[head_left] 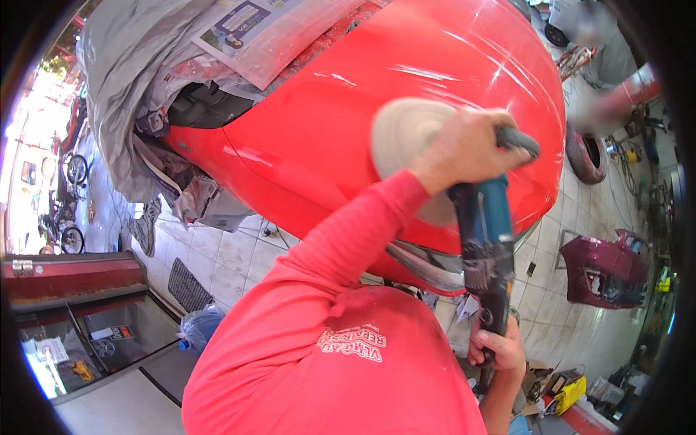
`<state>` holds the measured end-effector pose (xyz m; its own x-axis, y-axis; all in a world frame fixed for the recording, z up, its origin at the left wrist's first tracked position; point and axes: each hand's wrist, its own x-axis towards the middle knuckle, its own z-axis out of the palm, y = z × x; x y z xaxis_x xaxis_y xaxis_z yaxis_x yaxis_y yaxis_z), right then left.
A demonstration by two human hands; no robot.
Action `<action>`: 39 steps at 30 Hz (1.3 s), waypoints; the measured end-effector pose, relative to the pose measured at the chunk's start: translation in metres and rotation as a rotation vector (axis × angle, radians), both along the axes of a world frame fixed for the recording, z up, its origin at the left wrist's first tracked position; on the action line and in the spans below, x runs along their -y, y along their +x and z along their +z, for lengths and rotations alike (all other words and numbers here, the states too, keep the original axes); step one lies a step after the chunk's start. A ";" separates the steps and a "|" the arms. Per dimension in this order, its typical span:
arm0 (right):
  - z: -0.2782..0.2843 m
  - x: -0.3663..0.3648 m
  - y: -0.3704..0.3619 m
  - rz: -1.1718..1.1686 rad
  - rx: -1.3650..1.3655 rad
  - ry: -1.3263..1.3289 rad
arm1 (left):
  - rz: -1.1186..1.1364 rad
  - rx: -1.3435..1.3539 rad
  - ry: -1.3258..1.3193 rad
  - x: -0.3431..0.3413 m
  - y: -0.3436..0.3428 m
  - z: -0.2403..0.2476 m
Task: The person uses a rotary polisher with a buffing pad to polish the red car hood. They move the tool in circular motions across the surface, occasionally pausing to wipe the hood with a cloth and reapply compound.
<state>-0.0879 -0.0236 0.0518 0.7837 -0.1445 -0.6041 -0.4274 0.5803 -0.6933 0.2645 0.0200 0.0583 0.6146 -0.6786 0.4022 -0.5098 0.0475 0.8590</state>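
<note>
A teal and black power polisher [487,228] stretches across the front of a red car hood [319,109]. Its round cream pad [406,134] lies against the glossy paint, smeared as if spinning. My left hand [464,145] is closed around the black front handle [518,142] near the pad. Lower down, my right hand [502,348] wraps the rear grip of the tool, close to my body. The pad is partly covered by my left hand and forearm.
Newspaper [272,36] and grey plastic sheeting [119,109] cover the car's windshield side. A headlight [428,267] edges the hood nearest me. On the tiled floor to the right are a maroon bumper [605,270] and a tire [586,156]. A glass cabinet [109,326] stands at left.
</note>
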 end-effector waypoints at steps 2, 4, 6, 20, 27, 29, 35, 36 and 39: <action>-0.007 -0.021 0.031 0.081 0.051 0.027 | 0.046 0.060 0.023 -0.039 0.029 0.005; -0.010 -0.042 0.064 0.191 0.062 -0.007 | 0.124 0.232 0.023 -0.084 0.060 0.010; -0.019 -0.069 0.100 0.271 0.117 -0.006 | 0.133 0.153 0.091 -0.132 0.087 0.016; -0.033 -0.121 0.122 0.411 0.126 -0.096 | 0.327 0.400 0.212 -0.216 0.089 0.029; -0.048 -0.063 0.049 0.162 0.062 -0.025 | -0.017 0.083 -0.011 -0.111 0.030 0.024; -0.052 -0.057 0.017 0.053 0.026 -0.045 | -0.058 0.037 0.010 -0.080 0.012 0.014; -0.057 -0.064 -0.063 -0.202 0.053 -0.063 | -0.088 0.260 0.034 0.015 -0.051 -0.026; -0.060 -0.071 -0.068 -0.239 0.058 -0.067 | -0.074 0.314 0.063 0.025 -0.063 -0.030; -0.062 -0.103 -0.074 -0.306 0.042 -0.089 | -0.105 0.274 -0.029 0.026 -0.089 -0.037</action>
